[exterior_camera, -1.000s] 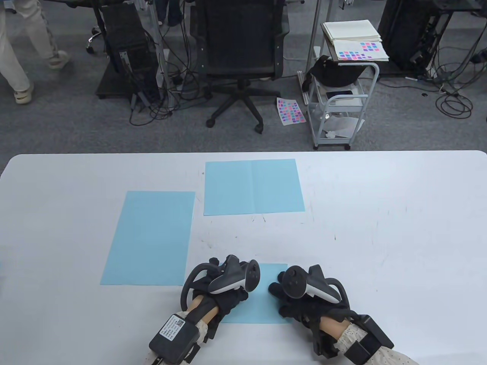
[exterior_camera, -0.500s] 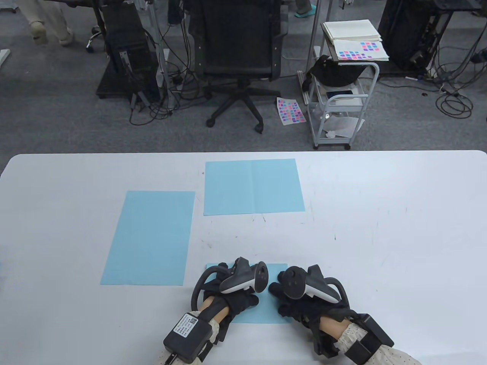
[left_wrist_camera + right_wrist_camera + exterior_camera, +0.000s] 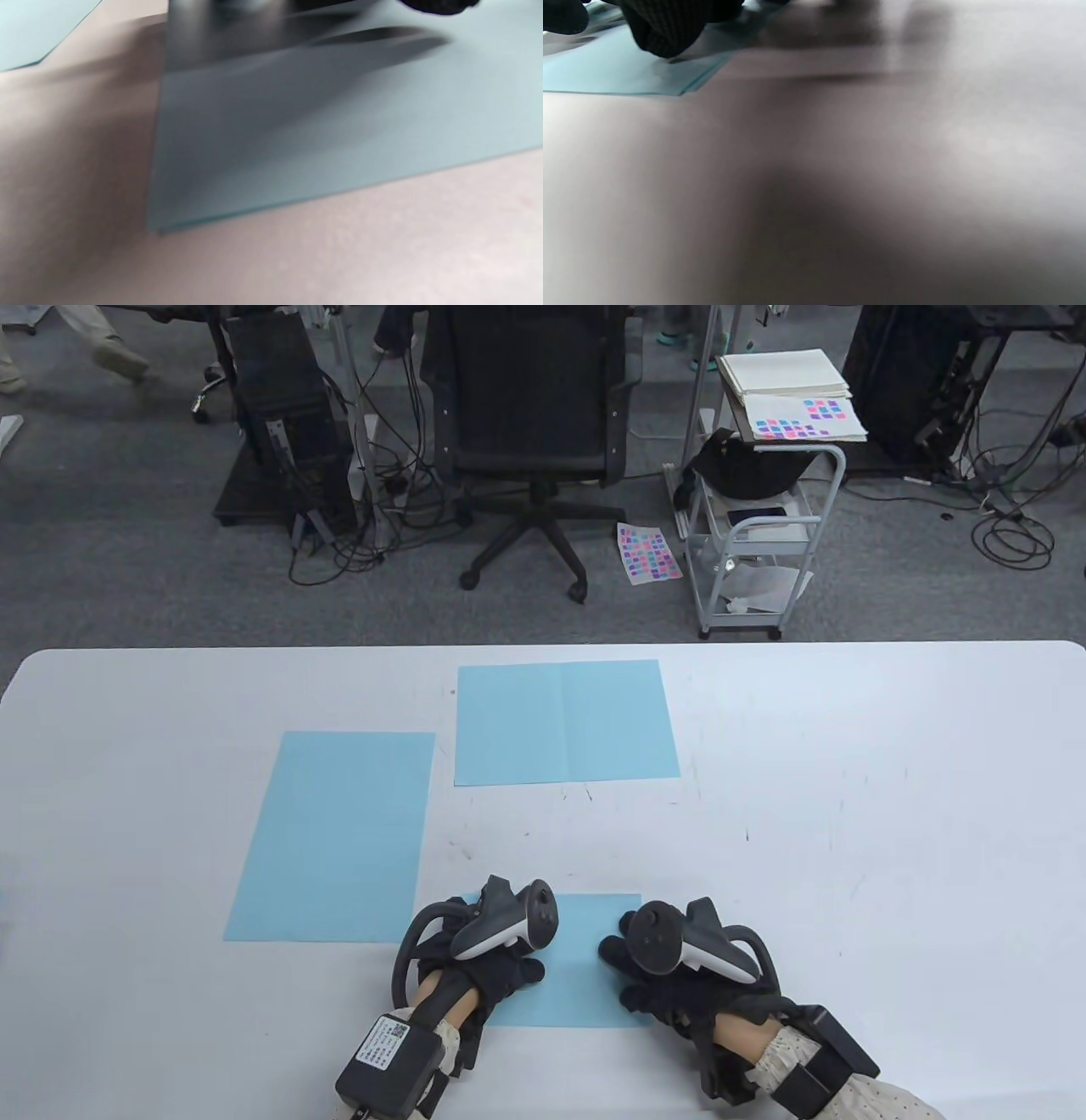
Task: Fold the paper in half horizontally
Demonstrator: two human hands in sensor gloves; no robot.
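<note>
Table view: both gloved hands sit low at the near edge of the white tabletop point(image 3: 848, 814), right around the middle of that edge.
Folded sheet: the small light blue folded paper sheet point(image 3: 585, 976) lies flat by the near edge, under and between the two hands; the right wrist view shows two stacked layers at its corner point(image 3: 683, 87).
Left hand: the black-gloved left hand point(image 3: 488, 963) rests on the sheet's left part, tracker on its back; how its fingers lie, can't tell, they're hidden under the tracker and the left wrist view is blurry.
Right hand: the black-gloved right hand point(image 3: 657, 976) rests on the sheet's right edge, and one gloved fingertip point(image 3: 659, 40) presses down near that corner; spread or together, can't tell.
Other sheets: a tall light blue flat paper sheet point(image 3: 335, 836) lies left of centre, and a wider light blue sheet with a centre crease point(image 3: 564, 723) lies toward the far edge, just beside it, corners nearly meeting.
</note>
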